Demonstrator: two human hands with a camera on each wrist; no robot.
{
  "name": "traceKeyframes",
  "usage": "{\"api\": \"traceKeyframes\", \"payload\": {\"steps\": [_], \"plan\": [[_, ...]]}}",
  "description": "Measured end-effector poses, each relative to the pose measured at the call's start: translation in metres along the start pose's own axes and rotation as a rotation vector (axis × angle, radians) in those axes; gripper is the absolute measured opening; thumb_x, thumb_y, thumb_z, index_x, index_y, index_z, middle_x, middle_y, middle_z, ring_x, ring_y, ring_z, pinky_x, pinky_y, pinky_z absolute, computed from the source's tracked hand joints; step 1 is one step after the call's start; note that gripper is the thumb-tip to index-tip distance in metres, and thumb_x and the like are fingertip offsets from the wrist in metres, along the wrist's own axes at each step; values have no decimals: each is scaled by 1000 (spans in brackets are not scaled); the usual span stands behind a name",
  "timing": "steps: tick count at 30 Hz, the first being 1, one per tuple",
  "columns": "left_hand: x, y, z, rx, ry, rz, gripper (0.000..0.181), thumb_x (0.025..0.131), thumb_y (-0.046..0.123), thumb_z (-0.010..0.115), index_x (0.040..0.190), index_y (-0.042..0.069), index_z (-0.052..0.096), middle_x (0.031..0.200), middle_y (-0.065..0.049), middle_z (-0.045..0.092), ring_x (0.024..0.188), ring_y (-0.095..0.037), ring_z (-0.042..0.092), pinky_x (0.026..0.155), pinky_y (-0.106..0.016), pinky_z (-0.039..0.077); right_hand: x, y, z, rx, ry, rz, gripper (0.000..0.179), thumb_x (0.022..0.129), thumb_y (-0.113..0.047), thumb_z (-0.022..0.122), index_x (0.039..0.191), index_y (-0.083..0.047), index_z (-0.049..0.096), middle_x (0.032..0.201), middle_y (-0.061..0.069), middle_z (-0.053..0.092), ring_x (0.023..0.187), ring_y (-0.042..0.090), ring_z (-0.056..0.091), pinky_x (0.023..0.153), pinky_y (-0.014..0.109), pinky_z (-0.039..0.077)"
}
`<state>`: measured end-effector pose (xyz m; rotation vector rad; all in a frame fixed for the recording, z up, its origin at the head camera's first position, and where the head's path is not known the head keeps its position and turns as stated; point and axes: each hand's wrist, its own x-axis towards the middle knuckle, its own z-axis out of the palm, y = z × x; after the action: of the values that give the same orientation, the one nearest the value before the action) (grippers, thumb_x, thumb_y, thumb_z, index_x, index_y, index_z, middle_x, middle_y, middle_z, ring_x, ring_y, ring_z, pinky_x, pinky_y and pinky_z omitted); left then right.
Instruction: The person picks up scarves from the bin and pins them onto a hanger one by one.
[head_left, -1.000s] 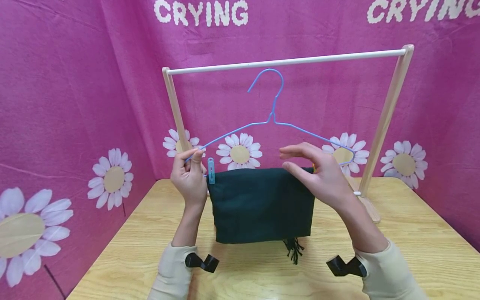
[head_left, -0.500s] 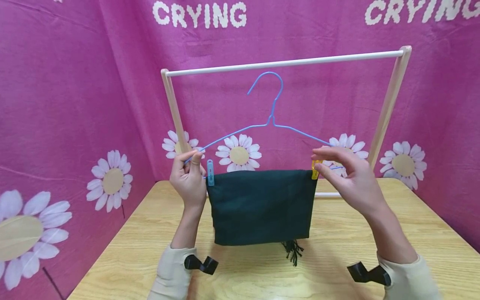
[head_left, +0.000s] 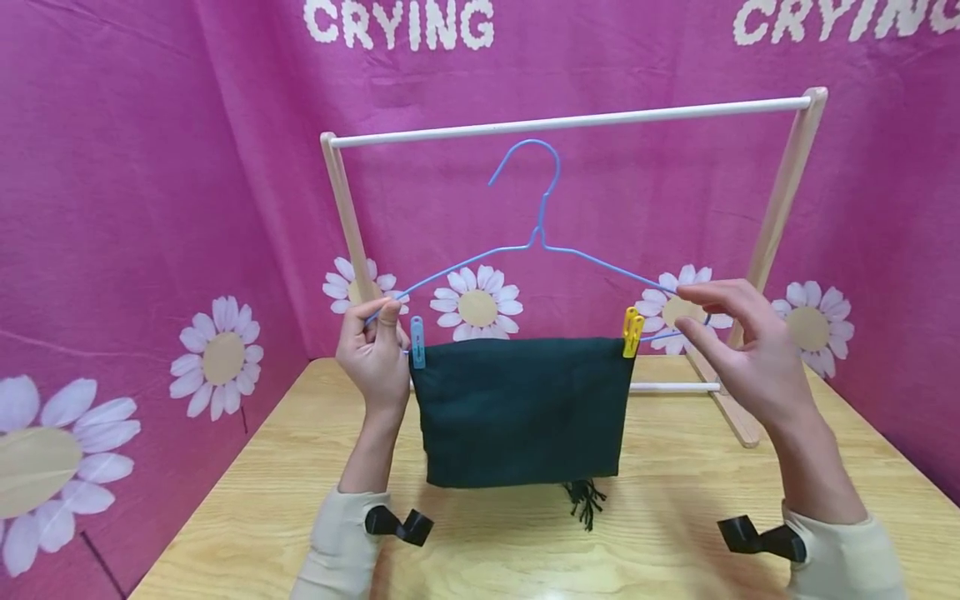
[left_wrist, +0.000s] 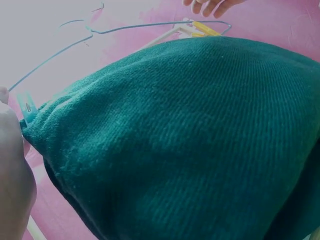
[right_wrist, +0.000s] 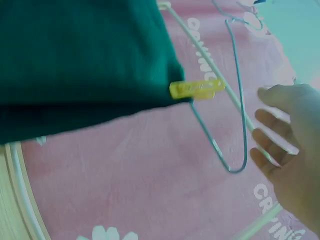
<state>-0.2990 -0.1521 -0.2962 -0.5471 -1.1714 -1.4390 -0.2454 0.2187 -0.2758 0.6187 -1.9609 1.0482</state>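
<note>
A blue wire hanger [head_left: 540,237] is held up in front of me, hook at the top. My left hand [head_left: 373,354] pinches its left corner between thumb and fingers. Over the hanger's lower bar hangs a folded dark green scarf [head_left: 521,412] with black fringe below. A light blue clothespin [head_left: 417,342] clips the scarf's left top corner, and a yellow clothespin [head_left: 632,332] clips the right one. My right hand [head_left: 761,358] hovers by the hanger's right end, fingers slightly bent and spread. The right wrist view shows a gap between that hand [right_wrist: 295,145] and the wire.
Behind the hanger stands a garment rack with a white top rail [head_left: 570,119] and wooden posts [head_left: 783,200]. It rests on a wooden table [head_left: 262,508]. Pink cloth [head_left: 637,50] with daisies and lettering encloses the back and sides.
My right hand has moved right, from in front of the scarf's top edge, past the yellow clothespin to the hanger's end. The clothespin came into full view. My left hand keeps its pinch.
</note>
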Motion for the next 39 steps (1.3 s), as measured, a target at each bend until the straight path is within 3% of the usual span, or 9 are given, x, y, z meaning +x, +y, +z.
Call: {"api": "traceKeyframes", "payload": {"steps": [3,7,10,14,16,21,24,29,39], "plan": [[-1,-2,1,-13,6,-12,33,90,16,73,99,-14,61,57,-19,46,45,-8,47,47,-18,45,-1,5,-5,-35,26,-37,49,79,12,75,124,-7,69,114,-15,58,109,0,51,94,9,38],[1,-3,0,-24,32,-15,29,89,11,73,98,-15,61,56,-8,49,44,-8,48,47,-17,44,0,10,-6,-79,20,-54,54,76,12,77,125,-8,68,116,-15,56,110,-5,49,93,11,36],[4,-4,-2,-27,48,-14,31,89,12,74,97,-15,61,57,-1,52,44,-7,47,46,-16,44,2,14,-2,-90,-10,-76,62,75,12,78,131,-8,64,120,-4,58,113,-6,47,94,11,36],[7,-3,-5,-39,65,-14,30,89,12,74,96,-14,62,55,-2,49,43,-8,46,45,-16,41,5,19,6,-55,-70,-109,75,73,13,78,141,-10,55,129,12,55,118,-2,47,95,9,37],[8,-2,-5,-39,68,-17,28,89,12,74,95,-13,62,54,-7,47,42,-9,44,45,-16,40,4,21,9,-41,-102,-118,80,73,13,78,144,-11,50,134,14,53,119,-2,47,95,8,38],[8,-2,-4,-53,72,-29,32,88,16,75,94,-13,62,53,-3,48,41,-9,43,43,-16,38,2,25,11,-73,-164,-148,85,73,12,79,148,-10,44,137,15,51,112,-7,49,89,5,41],[8,-2,-2,-61,79,-29,35,86,17,77,93,-14,62,55,4,48,41,-7,44,42,-15,38,1,29,12,-84,-177,-197,87,73,15,78,149,-9,44,130,16,54,105,-4,53,87,5,44],[9,-3,-3,-68,70,-25,34,86,17,77,93,-13,62,57,3,49,41,-8,44,43,-15,38,0,35,13,-141,-148,-291,89,66,20,80,145,-6,49,114,14,57,93,0,55,85,2,44],[10,-7,-6,-104,61,-60,29,87,15,76,93,-10,65,53,-2,45,40,-9,41,41,-15,35,-2,32,10,-176,-111,-303,89,62,11,86,142,-8,54,85,4,45,71,6,42,59,8,41]]}}
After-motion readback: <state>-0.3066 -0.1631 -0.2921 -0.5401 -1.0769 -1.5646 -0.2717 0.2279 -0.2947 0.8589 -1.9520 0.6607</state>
